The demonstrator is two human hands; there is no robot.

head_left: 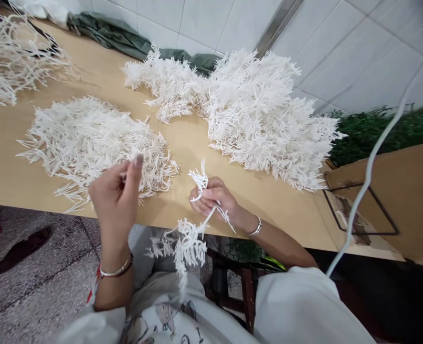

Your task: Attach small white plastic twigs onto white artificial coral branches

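Note:
Near the table's front edge, my right hand (220,200) is closed around a white branched plastic sprig (200,179). Its thin prongs stick up above the fingers, and more of the white strand (192,243) hangs below the hand, past the table edge. My left hand (115,198) is raised in a pinch in front of a loose pile of small white pieces (82,136). What its fingers hold, if anything, is hidden. Beyond my right hand lies a large heap of white branched sprigs (265,119) that reaches toward the wall.
Long white bare strands (11,57) lie at the far left of the table (186,138). Dark green cloth (114,36) runs along the tiled wall. On the right are green plastic foliage (386,131), a cardboard box (408,191) and a pale cable (369,167) crossing the view.

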